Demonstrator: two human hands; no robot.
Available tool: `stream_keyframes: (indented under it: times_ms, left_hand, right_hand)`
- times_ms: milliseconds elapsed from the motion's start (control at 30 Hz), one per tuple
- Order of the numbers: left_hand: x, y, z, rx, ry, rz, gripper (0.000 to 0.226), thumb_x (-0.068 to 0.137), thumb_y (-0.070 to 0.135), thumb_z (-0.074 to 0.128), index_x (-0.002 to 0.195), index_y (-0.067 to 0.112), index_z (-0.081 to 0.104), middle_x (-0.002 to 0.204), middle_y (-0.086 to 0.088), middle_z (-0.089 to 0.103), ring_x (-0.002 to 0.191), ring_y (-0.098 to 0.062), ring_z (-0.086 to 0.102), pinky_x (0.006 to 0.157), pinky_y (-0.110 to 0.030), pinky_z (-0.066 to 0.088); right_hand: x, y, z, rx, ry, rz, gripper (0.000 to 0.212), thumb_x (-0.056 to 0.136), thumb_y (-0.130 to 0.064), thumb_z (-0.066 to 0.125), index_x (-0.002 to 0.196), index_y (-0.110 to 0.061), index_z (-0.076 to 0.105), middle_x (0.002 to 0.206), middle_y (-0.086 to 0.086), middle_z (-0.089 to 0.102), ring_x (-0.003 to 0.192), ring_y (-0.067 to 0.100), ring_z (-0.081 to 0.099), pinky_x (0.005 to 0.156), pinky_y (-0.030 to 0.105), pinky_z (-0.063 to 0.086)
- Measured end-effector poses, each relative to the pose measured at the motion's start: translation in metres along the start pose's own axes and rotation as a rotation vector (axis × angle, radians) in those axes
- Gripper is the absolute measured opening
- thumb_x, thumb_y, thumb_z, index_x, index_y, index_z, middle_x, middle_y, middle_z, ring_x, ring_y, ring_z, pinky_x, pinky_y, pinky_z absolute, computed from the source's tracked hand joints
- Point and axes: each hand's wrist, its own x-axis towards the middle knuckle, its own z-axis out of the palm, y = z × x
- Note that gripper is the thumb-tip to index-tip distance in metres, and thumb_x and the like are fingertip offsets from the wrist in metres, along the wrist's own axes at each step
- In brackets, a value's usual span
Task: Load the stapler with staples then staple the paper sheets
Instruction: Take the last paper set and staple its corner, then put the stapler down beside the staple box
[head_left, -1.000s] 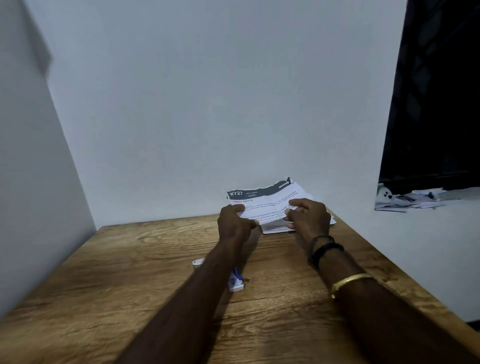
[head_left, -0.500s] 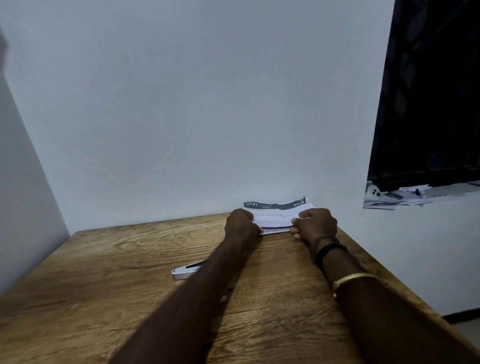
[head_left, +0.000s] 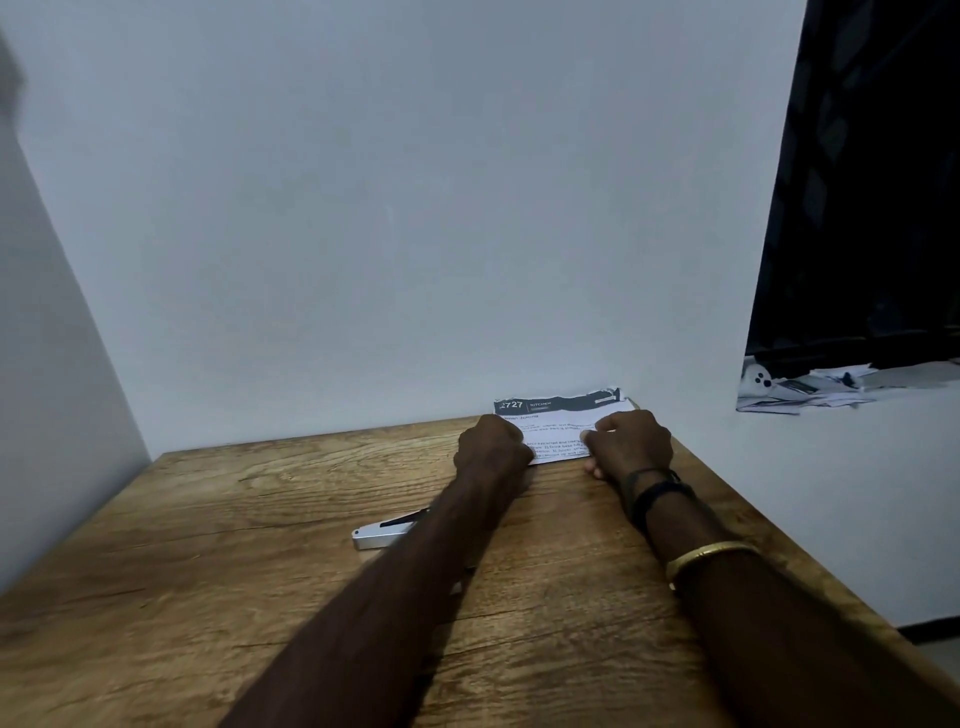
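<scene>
The printed paper sheets (head_left: 558, 418), white with a dark header band, lie at the back of the wooden table (head_left: 208, 561) against the wall. My left hand (head_left: 493, 444) grips their left edge with curled fingers. My right hand (head_left: 631, 444) grips their right edge, thumb on top. A silver stapler (head_left: 379, 534) lies on the table nearer to me, left of my left forearm, which hides its right end.
White walls close the table at the back and on the left. The table's right edge runs diagonally beside my right forearm. Beyond it, a ledge holds scattered papers (head_left: 810, 387) below a dark window.
The sheets went from lifted and tilted to low on the table by the wall, both hands still holding them. The view shifted, and the small white-and-blue item near my left forearm is hidden now.
</scene>
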Motion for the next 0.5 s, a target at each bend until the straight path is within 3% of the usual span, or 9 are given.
stream_keyframes:
  times_ms: [100,167,267,333,500]
  left_hand:
    - [-0.001,-0.003,-0.005,-0.02,0.037,0.044,0.027,0.083,0.022,0.078,0.109,0.017,0.074,0.122,-0.007,0.072,0.118,-0.024,0.065,0.1,-0.036,0.053]
    - [-0.005,-0.004,-0.011,-0.046,0.055,0.067,0.023,0.084,0.021,0.076,0.107,0.017,0.077,0.119,-0.006,0.075,0.114,-0.023,0.068,0.098,-0.034,0.053]
    - [-0.013,-0.006,-0.022,-0.08,0.072,0.104,0.012,0.086,0.02,0.074,0.094,0.014,0.081,0.099,-0.007,0.08,0.098,-0.02,0.072,0.08,-0.026,0.05]
    - [-0.022,-0.01,-0.032,-0.078,0.086,0.125,0.013,0.087,0.021,0.074,0.09,0.012,0.082,0.092,-0.009,0.08,0.084,-0.017,0.068,0.073,-0.024,0.045]
    - [-0.044,-0.022,-0.059,-0.067,0.061,0.148,0.015,0.086,0.011,0.07,0.095,0.012,0.082,0.085,-0.007,0.078,0.074,-0.012,0.066,0.069,-0.024,0.049]
  right_hand:
    - [-0.006,-0.001,0.004,0.103,-0.006,-0.027,0.013,0.082,-0.023,0.077,0.095,-0.02,0.074,0.047,0.0,0.069,0.036,0.009,0.065,0.038,0.012,0.042]
    - [-0.011,-0.007,0.007,0.161,-0.026,-0.056,0.014,0.083,-0.016,0.076,0.097,-0.019,0.074,0.059,0.005,0.074,0.039,0.011,0.066,0.04,0.018,0.046]
    - [-0.024,-0.019,0.008,0.194,-0.079,-0.115,0.011,0.083,-0.009,0.072,0.092,-0.015,0.075,0.075,0.008,0.077,0.05,0.015,0.071,0.045,0.023,0.052]
    - [-0.037,-0.028,0.008,0.195,-0.132,-0.154,0.011,0.083,-0.006,0.068,0.084,-0.013,0.076,0.076,0.007,0.077,0.053,0.016,0.072,0.047,0.024,0.054]
    - [-0.07,-0.042,0.014,0.204,-0.286,-0.21,0.013,0.082,-0.003,0.067,0.076,-0.01,0.077,0.071,0.008,0.076,0.052,0.016,0.071,0.05,0.027,0.058]
